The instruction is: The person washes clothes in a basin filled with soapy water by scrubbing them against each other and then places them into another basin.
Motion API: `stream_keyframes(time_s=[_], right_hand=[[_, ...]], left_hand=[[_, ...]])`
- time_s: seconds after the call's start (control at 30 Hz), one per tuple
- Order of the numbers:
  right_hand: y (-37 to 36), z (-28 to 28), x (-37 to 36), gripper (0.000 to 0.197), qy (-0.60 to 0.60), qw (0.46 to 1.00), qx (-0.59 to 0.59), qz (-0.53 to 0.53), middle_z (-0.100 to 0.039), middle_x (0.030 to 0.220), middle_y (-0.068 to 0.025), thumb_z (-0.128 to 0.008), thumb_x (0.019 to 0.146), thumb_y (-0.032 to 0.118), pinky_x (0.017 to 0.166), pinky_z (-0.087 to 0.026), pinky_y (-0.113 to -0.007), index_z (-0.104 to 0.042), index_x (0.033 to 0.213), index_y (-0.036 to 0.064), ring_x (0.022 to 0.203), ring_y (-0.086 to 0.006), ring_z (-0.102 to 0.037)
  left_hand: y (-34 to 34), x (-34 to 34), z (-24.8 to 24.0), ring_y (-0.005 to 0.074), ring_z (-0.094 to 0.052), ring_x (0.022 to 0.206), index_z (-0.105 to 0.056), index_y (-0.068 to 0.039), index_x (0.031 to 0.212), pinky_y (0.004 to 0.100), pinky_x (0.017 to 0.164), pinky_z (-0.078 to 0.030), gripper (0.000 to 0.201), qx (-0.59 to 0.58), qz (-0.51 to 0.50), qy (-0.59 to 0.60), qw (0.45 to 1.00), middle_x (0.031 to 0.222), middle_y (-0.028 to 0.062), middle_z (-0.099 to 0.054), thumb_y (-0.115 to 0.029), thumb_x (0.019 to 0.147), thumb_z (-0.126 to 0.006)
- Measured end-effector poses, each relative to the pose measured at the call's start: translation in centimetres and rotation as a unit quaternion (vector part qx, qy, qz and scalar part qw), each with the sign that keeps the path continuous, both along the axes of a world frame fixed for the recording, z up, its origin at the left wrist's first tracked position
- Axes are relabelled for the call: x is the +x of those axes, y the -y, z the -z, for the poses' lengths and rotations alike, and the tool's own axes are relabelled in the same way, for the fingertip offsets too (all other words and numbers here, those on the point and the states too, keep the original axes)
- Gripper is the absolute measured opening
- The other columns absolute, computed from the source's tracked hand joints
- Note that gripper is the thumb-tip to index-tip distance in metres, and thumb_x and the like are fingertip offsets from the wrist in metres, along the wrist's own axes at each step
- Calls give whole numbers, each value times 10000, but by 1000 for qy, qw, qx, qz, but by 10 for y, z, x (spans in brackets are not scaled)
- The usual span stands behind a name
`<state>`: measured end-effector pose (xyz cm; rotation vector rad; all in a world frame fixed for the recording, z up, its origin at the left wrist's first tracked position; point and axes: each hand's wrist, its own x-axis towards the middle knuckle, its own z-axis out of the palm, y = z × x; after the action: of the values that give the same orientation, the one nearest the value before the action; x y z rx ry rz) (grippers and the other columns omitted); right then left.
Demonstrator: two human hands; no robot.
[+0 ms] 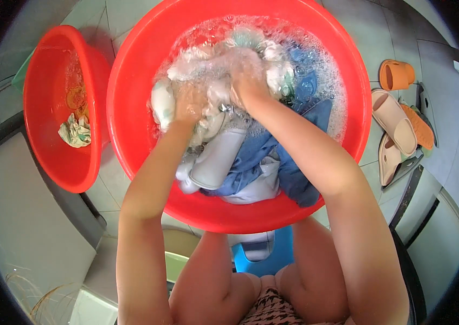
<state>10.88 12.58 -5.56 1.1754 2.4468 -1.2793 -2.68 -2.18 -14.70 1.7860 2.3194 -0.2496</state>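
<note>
A large red basin stands in front of me, filled with foamy water and wet laundry. Both of my hands are down in the splashing water among white clothes with green patches. My left hand touches the white cloth on the left side. Close by, slightly farther in, is my right hand. Water, foam and blur hide the fingers of both. Nearer to me lie a pale rolled-looking garment and dark blue clothes, partly beneath my right forearm.
A smaller red basin with a little water and a crumpled light cloth is at the left. Slippers and an orange clog lie on the tiles at right. A blue plastic stool shows between my legs.
</note>
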Motion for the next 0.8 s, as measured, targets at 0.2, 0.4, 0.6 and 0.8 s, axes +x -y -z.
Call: stream_keyframes(time_s=[0.2, 0.4, 0.6, 0.8], right_hand=[[9, 13, 15, 636, -86, 971, 204, -86, -370, 1416, -216, -624, 801, 298, 1108, -252, -470, -415, 1380, 139, 1308, -435, -306], [-11, -35, 14, 461, -57, 974, 179, -129, -493, 1237, -193, -688, 698, 138, 998, -344, -478, -551, 1133, 72, 1156, -397, -433], [-31, -115, 27, 93, -251, 945, -198, -63, -490, 741, 7, -592, 763, 20, 649, -415, -263, -501, 772, 39, 717, -84, -498], [-56, -134, 37, 371, -289, 945, -121, 93, -566, 1030, -75, -522, 799, -17, 808, -447, -237, -503, 1166, 35, 941, -119, -548]], left_hand=[[20, 10, 10, 330, -530, 1113, -514, -84, 1299, 442, 999, -375, 414, 118, -131, 214, 961, 1182, 164, -585, -131, 888, -493], [-12, 38, -153, 292, -532, 1153, -544, -19, 1213, 387, 975, -407, 302, 193, -193, 380, 884, 1182, 180, -579, -51, 925, -462], [-2, 18, -225, 291, -640, 891, -605, -17, 1116, 338, 794, -500, 287, 187, -218, 384, 878, 1045, 149, -640, 4, 836, -543], [-1, -5, -192, 307, -592, 984, -627, -103, 1134, 370, 857, -475, 388, 273, -271, 301, 872, 1093, 145, -608, 16, 767, -583]])
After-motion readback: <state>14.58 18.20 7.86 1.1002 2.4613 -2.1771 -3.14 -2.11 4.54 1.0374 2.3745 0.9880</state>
